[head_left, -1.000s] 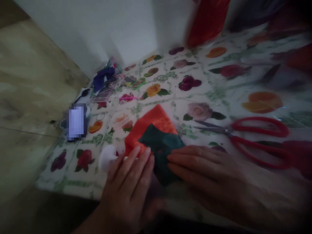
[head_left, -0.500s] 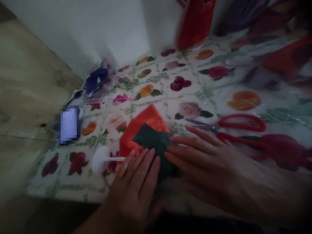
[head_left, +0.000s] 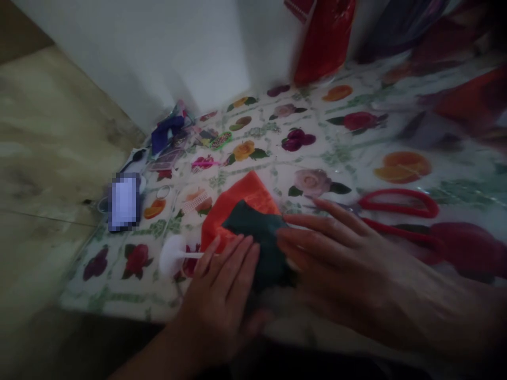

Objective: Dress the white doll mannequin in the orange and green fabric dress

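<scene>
A dark green piece of cloth [head_left: 257, 227] lies over an orange piece [head_left: 249, 192] on the flowered tablecloth. My left hand [head_left: 224, 285] rests flat on the lower left of both pieces, fingers stretched out. At the right edge of the green piece, my right hand [head_left: 340, 253] lies with its fingers extended and its fingertips on the cloth. A white stick with a round white end [head_left: 173, 256] pokes out to the left of my left fingers. Red-handled scissors [head_left: 400, 203] lie beyond my right hand, which partly covers them.
A phone with a blurred screen [head_left: 124, 202] lies at the table's left edge. Small packets and a blue cloth [head_left: 168, 133] sit at the back left. A red bag [head_left: 327, 42] stands at the back, with more orange material [head_left: 475, 97] at the right.
The whole view has shifted, so objects appear slightly farther right. My right hand covers more of the scissors' blades. Both hands remain on the cloth.
</scene>
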A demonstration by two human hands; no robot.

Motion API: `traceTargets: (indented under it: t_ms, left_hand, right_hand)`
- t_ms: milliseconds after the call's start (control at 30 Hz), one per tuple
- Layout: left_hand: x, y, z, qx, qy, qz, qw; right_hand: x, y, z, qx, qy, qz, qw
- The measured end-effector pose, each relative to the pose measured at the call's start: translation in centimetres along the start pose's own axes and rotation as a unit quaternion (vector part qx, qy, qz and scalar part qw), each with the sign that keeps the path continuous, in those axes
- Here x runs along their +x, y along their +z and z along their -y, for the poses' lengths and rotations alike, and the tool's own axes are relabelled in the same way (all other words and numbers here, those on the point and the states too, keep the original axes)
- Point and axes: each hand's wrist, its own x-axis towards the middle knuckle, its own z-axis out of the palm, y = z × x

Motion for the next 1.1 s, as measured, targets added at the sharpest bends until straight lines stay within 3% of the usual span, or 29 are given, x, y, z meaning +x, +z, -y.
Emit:
traceTargets:
  t_ms: [200,400,667,767,933,1100]
  left_hand:
    - [-0.7,-1.6,1.1,0.014,-0.061,-0.024,0.998]
    - [-0.3,0.2,0.3,0.015,-0.061,0.025,0.998]
    - [-0.1,-0.5,0.2,0.018,-0.076,-0.01,0.997]
    - [0.2,-0.2,-0.5,0.03,-0.051,0.005,0.998]
    - [-0.3,0.7,-0.4,0.046,-0.085,0.007,0.995]
    - [-0.5,0.5,-0.7,0.046,-0.087,-0.01,0.995]
  right_hand:
    - [0.5,0.0,0.1,-0.02,-0.002,-0.018,1.0]
    - [0.4,0.4,0.7,-0.049,0.002,0.014,0.999]
    - [0.4,0.4,0.6,-0.059,0.0,-0.001,0.998]
    - [0.2,0.4,0.9,-0.076,-0.005,0.001,0.997]
    - [-0.1,0.4,0.2,-0.068,0.0,0.014,0.998]
    - [0.3,0.1,0.7,-0.081,-0.002,-0.017,0.997]
